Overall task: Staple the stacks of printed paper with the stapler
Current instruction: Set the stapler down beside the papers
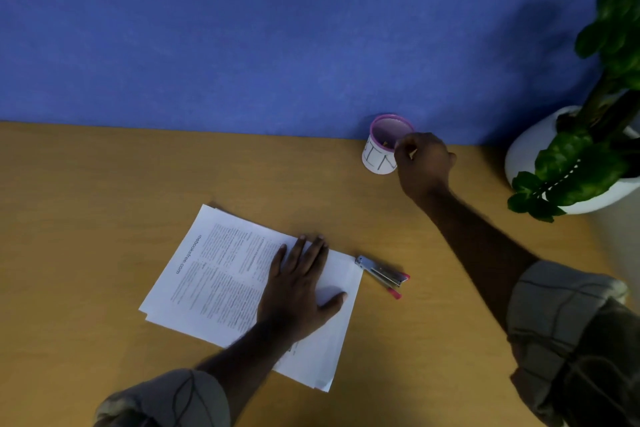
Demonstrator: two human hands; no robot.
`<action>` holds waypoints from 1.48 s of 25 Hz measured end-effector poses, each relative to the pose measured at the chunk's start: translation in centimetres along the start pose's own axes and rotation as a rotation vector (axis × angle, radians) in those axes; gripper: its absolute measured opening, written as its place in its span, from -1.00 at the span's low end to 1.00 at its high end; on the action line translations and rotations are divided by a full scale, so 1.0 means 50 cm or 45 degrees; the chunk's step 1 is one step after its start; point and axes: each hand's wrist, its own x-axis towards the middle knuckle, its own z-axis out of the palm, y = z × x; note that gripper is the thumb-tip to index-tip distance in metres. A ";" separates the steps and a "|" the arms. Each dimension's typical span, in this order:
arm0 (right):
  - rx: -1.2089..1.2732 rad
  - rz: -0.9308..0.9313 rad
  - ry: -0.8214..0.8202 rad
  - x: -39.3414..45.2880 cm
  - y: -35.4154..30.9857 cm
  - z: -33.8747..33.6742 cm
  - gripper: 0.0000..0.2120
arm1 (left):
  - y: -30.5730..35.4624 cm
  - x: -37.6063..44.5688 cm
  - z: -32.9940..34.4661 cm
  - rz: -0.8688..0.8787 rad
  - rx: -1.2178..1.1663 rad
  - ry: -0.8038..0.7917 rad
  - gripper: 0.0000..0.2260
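Blue wall [277, 28] behind wood desk [86, 218]; potted plant [588, 156] far rt (dim light).

Wooden desk [104, 201] bears papers [221, 274], stapler [381, 272], cup [381, 156], planter [526, 156].

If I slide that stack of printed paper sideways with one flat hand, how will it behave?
The paper stack looks loose: edges are already fanned at the near corner, so sheets would probably shear apart. The left hand lying flat on it likely moves mainly the top sheets. Lifted by one edge, it would probably droop.
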 end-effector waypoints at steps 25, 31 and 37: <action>0.056 -0.043 -0.118 -0.125 0.024 -0.015 -0.87 | 0.010 0.048 -0.084 -0.065 -0.077 -0.261 -0.21; 0.116 -0.021 -0.264 -0.249 0.038 -0.026 -0.85 | -0.009 0.076 -0.179 0.070 0.405 -0.600 -0.05; 0.123 0.051 -0.330 -0.330 0.057 -0.049 -0.83 | -0.005 0.036 -0.163 -0.487 0.303 -0.636 0.03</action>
